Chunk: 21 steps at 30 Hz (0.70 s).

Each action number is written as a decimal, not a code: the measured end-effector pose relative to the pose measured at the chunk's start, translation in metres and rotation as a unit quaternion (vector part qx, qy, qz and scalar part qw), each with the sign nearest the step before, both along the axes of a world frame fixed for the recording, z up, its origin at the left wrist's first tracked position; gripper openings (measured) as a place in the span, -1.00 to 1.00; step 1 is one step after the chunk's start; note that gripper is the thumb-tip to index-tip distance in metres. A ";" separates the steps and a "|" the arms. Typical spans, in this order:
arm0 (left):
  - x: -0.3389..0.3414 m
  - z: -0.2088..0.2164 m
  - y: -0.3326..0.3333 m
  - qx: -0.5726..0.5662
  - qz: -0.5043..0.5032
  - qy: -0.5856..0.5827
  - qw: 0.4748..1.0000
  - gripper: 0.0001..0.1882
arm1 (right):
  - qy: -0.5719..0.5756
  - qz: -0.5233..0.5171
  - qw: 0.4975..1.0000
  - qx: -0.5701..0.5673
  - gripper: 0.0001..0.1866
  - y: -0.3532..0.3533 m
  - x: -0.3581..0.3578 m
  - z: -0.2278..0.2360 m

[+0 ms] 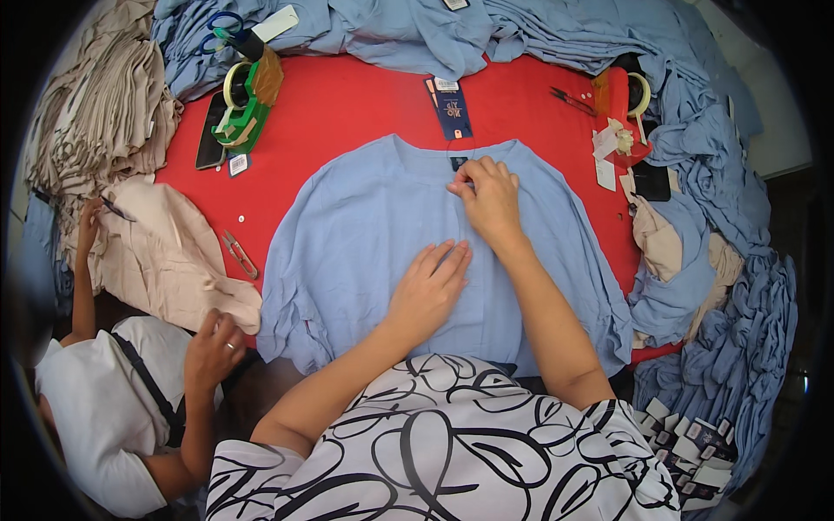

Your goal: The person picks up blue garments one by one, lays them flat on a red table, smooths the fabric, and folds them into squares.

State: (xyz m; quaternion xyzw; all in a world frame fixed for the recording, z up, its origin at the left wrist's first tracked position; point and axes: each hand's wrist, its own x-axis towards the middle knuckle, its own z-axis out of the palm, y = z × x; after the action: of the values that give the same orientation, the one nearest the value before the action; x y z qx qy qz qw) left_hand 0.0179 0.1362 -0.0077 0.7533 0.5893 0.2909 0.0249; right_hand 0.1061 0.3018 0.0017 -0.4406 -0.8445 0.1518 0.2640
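A light blue blouse [356,234] lies spread on the red table in front of me, its neckline at the far side. My left hand [432,291] rests on the middle of the blouse, fingers stretched out. My right hand [489,195] is closed in a pinch at the neckline, beside a small dark neck label [459,162]; what its fingertips hold is hidden. Just beyond the neckline lies a dark navy hang tag [450,111], with a thin string running toward the collar.
At the left a co-worker's hand [214,349] is by a beige garment [161,239]. Thread snips [241,255], a green tape dispenser [246,122] and a phone [211,130] lie nearby. Blue garments [391,30] line the far edge; another tape roll [638,94] stands right.
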 end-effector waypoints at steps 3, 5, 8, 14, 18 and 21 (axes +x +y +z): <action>-0.003 0.006 0.003 0.000 -0.007 0.005 1.000 -0.51 | 0.071 -0.001 0.997 -0.013 -0.80 0.007 0.002 0.001; -0.007 0.005 0.002 -0.003 -0.003 -0.004 1.000 -0.50 | 0.129 -0.008 0.982 -0.138 -0.80 0.007 0.003 0.025; -0.009 0.005 0.003 -0.013 -0.001 -0.042 0.999 -0.50 | 0.146 -0.039 0.976 -0.155 -0.77 0.014 0.022 0.028; -0.012 0.017 0.008 -0.030 -0.001 -0.058 0.998 -0.54 | -0.023 -0.054 0.991 0.121 -0.71 0.016 0.036 -0.002; -0.037 0.022 0.020 -0.014 0.034 -0.103 0.994 -0.60 | -0.012 -0.004 0.990 0.139 -0.70 0.002 0.011 0.016; -0.069 0.025 0.034 -0.021 0.132 -0.100 0.986 -0.67 | 0.043 0.118 0.988 0.091 -0.64 -0.012 -0.021 0.010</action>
State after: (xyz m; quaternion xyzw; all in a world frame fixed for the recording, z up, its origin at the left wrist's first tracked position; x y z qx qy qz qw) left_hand -0.0514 0.1699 0.0172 0.6351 0.6839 0.3537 0.0607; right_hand 0.0846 0.2902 0.0112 -0.3047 -0.8890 0.1229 0.3190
